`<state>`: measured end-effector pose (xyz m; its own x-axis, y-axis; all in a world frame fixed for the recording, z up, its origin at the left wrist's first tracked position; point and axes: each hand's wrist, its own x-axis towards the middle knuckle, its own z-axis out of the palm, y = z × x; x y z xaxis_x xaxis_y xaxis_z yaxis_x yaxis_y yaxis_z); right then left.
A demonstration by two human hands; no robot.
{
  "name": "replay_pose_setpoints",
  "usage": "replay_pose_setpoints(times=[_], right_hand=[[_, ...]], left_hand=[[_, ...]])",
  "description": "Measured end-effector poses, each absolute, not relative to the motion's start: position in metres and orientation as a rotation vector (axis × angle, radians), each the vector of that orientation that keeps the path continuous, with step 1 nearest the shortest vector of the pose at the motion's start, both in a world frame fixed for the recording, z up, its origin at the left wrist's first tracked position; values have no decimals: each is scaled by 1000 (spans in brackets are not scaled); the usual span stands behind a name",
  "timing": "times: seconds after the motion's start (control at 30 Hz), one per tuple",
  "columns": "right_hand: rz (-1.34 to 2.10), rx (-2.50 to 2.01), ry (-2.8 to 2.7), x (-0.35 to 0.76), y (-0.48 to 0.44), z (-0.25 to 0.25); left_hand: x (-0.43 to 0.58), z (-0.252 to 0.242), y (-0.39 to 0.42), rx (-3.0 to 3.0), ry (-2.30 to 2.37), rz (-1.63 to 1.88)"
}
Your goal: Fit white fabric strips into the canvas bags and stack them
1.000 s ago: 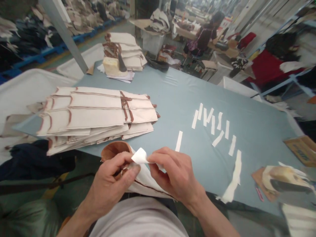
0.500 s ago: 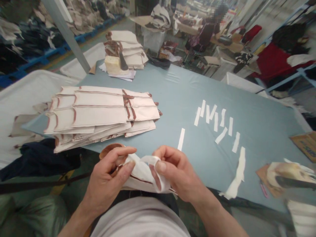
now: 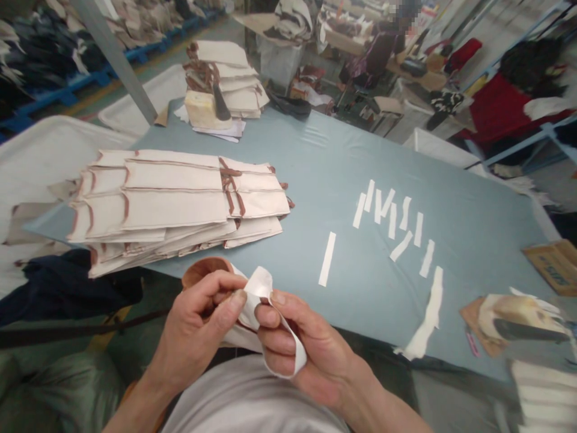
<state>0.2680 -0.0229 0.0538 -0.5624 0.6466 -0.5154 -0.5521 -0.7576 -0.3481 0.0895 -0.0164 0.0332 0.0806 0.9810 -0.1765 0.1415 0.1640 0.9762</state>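
My left hand [image 3: 198, 331] pinches the upper edge of a cream fabric piece with brown trim [image 3: 241, 337], close to the table's front edge. My right hand [image 3: 306, 349] is closed on a white strip [image 3: 297, 355], which curls round its fingers in a loop. The strip's upper end stands up between both hands. A round brown part [image 3: 205, 270] shows behind my left hand. Separate short white strips [image 3: 327, 258] lie on the blue table [image 3: 315, 174], several of them grouped at the right.
Stacked cream fabric pieces with brown ties [image 3: 180, 198] cover the table's left. Another stack [image 3: 234, 78] and a yellowish block [image 3: 202, 110] stand at the back. A long ragged strip [image 3: 426, 319] and a cardboard piece [image 3: 552, 264] lie right. A seated person [image 3: 383, 51] is far off.
My right hand has turned and moved slightly left, with its fingers now inside the strip's loop. The strip's end now rises between my hands. The camera view has shifted slightly.
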Motion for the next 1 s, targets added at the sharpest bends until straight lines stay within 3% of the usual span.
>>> replay_pose_setpoints(times=[0.1, 0.2, 0.27, 0.37, 0.7, 0.9, 1.0], right_hand=[[1860, -1031, -742, 274, -17, 43], [832, -1102, -1536, 285, -5, 28], [325, -998, -1873, 291, 3, 22], [81, -930, -2049, 295, 11, 19], [109, -837, -2100, 298, 23, 15], [1129, -907, -1658, 301, 39, 20], [1378, -929, -1684, 301, 51, 20]], left_hand=[[94, 36, -18, 1063, 1340, 974], [98, 33, -19, 984, 1228, 924], [99, 29, -18, 920, 1147, 885], [100, 26, -14, 768, 1119, 877], [114, 48, 0, 734, 1262, 928], [118, 53, 2, 898, 1393, 920], [116, 50, 4, 949, 1418, 945]])
